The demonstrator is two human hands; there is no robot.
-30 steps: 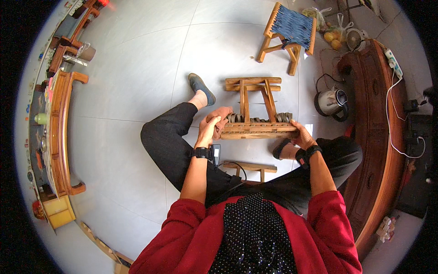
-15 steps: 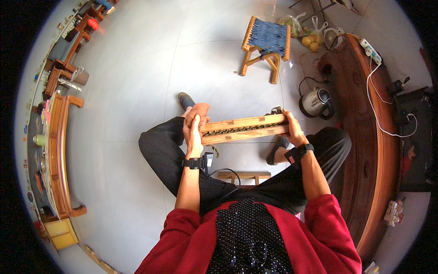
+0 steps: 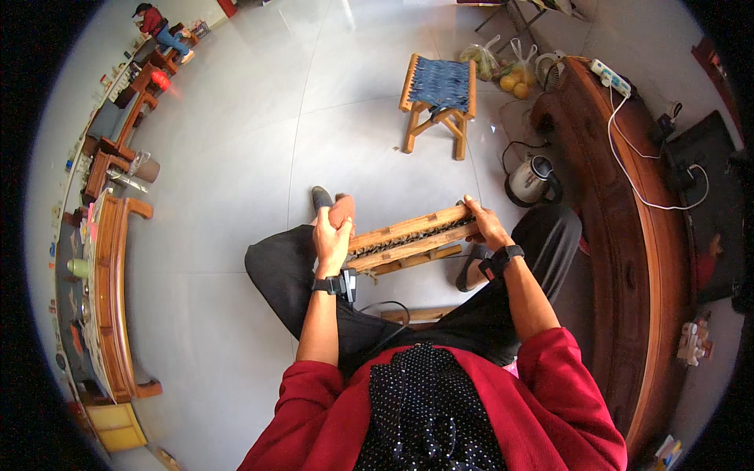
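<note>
Between my hands is a folded wooden stool (image 3: 408, 227), held tilted with its right end farther up. Two pale rails run side by side, with dark woven webbing in the gap, and a third wooden bar shows below them. My right hand (image 3: 488, 228) is closed around its right end, thumb on top. My left hand (image 3: 331, 242) is closed on an orange-brown cloth (image 3: 342, 210) and lies against the stool's left end. How far its fingers grip the wood is hidden.
Ahead stands an open stool (image 3: 440, 82) with a blue woven seat. At right are an electric kettle (image 3: 530, 179), bagged fruit (image 3: 514, 78) and a dark wooden cabinet (image 3: 601, 196) with a power strip (image 3: 610, 78). A wooden table (image 3: 118, 290) is at left; far off, a person (image 3: 155, 27) bends.
The stool has tilted, its left end lower and nearer me, and a third bar has come into view beneath it. The view has shifted, bringing the far person into sight.
</note>
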